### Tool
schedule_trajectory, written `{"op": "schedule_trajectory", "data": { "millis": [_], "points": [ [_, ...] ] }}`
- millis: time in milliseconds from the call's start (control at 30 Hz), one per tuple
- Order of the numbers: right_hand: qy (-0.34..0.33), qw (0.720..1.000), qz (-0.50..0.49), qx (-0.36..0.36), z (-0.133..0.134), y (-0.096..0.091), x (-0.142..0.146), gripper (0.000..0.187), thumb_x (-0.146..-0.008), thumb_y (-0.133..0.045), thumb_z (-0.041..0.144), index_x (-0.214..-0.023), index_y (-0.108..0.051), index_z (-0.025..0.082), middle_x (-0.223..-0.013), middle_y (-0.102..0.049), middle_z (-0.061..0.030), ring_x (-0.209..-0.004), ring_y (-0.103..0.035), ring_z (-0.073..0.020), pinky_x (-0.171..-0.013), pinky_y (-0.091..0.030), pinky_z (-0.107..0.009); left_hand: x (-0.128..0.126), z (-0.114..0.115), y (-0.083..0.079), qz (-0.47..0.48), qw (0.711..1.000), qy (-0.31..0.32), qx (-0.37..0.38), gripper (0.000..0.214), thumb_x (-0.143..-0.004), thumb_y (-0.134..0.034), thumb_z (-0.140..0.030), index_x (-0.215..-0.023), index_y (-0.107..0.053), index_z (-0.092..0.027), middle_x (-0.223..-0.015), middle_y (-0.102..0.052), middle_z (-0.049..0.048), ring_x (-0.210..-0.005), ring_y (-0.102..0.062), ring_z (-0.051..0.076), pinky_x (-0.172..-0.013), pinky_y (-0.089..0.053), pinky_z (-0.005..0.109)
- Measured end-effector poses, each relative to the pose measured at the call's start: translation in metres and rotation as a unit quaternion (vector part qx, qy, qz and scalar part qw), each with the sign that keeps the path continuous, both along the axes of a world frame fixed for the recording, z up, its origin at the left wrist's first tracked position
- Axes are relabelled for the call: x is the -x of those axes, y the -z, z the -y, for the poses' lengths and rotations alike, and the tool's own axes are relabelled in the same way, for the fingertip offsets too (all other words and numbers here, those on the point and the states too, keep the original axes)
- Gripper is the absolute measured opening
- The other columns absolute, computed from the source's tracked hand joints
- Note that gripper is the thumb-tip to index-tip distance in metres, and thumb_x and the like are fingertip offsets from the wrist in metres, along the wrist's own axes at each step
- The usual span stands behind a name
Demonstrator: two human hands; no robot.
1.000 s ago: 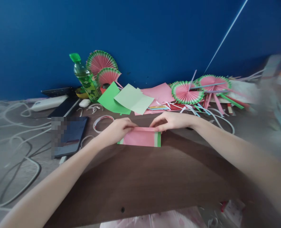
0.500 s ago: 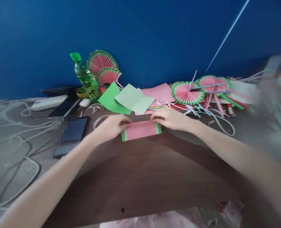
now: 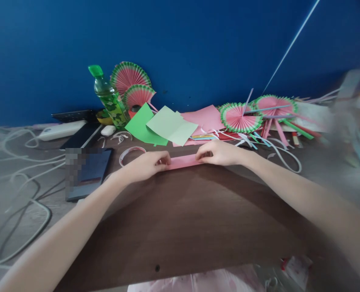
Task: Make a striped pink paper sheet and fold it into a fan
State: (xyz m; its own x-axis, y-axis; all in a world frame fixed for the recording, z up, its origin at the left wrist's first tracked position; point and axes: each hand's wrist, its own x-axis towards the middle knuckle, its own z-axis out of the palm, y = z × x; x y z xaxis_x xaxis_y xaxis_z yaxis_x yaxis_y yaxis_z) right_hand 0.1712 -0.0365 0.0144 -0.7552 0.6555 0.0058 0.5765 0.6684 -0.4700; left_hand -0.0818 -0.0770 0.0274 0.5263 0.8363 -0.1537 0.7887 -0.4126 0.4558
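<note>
A narrow strip of folded pink paper [image 3: 183, 162] lies between my hands over the dark wooden table [image 3: 180, 227]. My left hand [image 3: 155, 163] pinches its left end, fingers closed. At the right end, my right hand [image 3: 214, 153] grips it between thumb and fingers. Both hands cover the ends of the strip. Just behind it are a pale green sheet [image 3: 172, 125], a bright green sheet [image 3: 142, 125] and a pink sheet [image 3: 207, 117].
Pleated pink-and-green paper fans [image 3: 129, 79] lean on the blue wall beside a green bottle [image 3: 108, 99]. More fans [image 3: 241, 118] and paper strips lie at the back right. A tape roll [image 3: 131, 153], a tablet [image 3: 91, 172] and white cables [image 3: 43, 207] are on the left.
The pink paper has turned from a wider piece with green ends showing into a narrow pink strip. Both hands have closed in on its ends.
</note>
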Motion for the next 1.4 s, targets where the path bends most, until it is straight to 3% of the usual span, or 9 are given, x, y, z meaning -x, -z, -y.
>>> {"op": "schedule_trajectory", "data": {
  "millis": [100,333,533,1100,1400],
  "points": [
    [0.017,0.998,-0.02,0.052,-0.001,0.0,-0.001,0.017,-0.076,-0.053,0.023,-0.085,-0.066,0.019,-0.088,-0.067,-0.0039,-0.073,-0.058,-0.0145,-0.067,-0.041,-0.027,0.003,-0.004,0.003,0.022,0.999,-0.012,0.033,0.02,-0.082,-0.043,-0.034,-0.085,-0.056,-0.019,-0.081,-0.062,-0.0009,-0.073,-0.055,0.015,-0.067,-0.038,0.025],
    [0.046,0.989,-0.087,0.115,-0.009,0.012,-0.002,0.013,-0.073,-0.056,0.023,-0.081,-0.065,0.017,-0.082,-0.065,-0.0029,-0.072,-0.056,-0.0134,-0.069,-0.041,-0.027,0.004,-0.008,0.01,0.055,0.998,-0.025,0.028,0.018,-0.079,-0.045,-0.034,-0.077,-0.052,-0.018,-0.074,-0.059,-0.0009,-0.068,-0.052,0.014,-0.062,-0.038,0.025],
    [0.028,0.991,-0.094,0.086,-0.014,0.019,-0.004,0.012,-0.072,-0.058,0.026,-0.076,-0.065,0.017,-0.081,-0.062,-0.0026,-0.071,-0.052,-0.0126,-0.066,-0.038,-0.027,0.003,-0.007,0.012,0.057,0.998,-0.025,-0.001,0.015,-0.077,-0.048,-0.031,-0.073,-0.053,-0.018,-0.07,-0.058,-0.002,-0.066,-0.052,0.013,-0.063,-0.038,0.024],
    [0.02,0.992,-0.065,0.104,-0.016,0.021,-0.004,0.017,-0.072,-0.059,0.031,-0.081,-0.063,0.017,-0.08,-0.061,-0.0035,-0.07,-0.05,-0.0132,-0.065,-0.038,-0.027,0.002,-0.009,0.016,0.051,0.999,-0.017,0.0,0.01,-0.074,-0.05,-0.028,-0.072,-0.052,-0.018,-0.072,-0.055,-0.0013,-0.066,-0.05,0.013,-0.062,-0.038,0.024],
    [0.014,0.995,-0.04,0.086,-0.014,0.022,-0.003,0.013,-0.075,-0.056,0.026,-0.084,-0.06,0.016,-0.083,-0.059,-0.0043,-0.07,-0.05,-0.0134,-0.066,-0.04,-0.027,0.002,-0.006,0.017,0.029,0.999,-0.002,-0.021,0.009,-0.077,-0.048,-0.024,-0.08,-0.052,-0.017,-0.082,-0.054,0.0013,-0.075,-0.049,0.015,-0.072,-0.039,0.028]
  ]
}}
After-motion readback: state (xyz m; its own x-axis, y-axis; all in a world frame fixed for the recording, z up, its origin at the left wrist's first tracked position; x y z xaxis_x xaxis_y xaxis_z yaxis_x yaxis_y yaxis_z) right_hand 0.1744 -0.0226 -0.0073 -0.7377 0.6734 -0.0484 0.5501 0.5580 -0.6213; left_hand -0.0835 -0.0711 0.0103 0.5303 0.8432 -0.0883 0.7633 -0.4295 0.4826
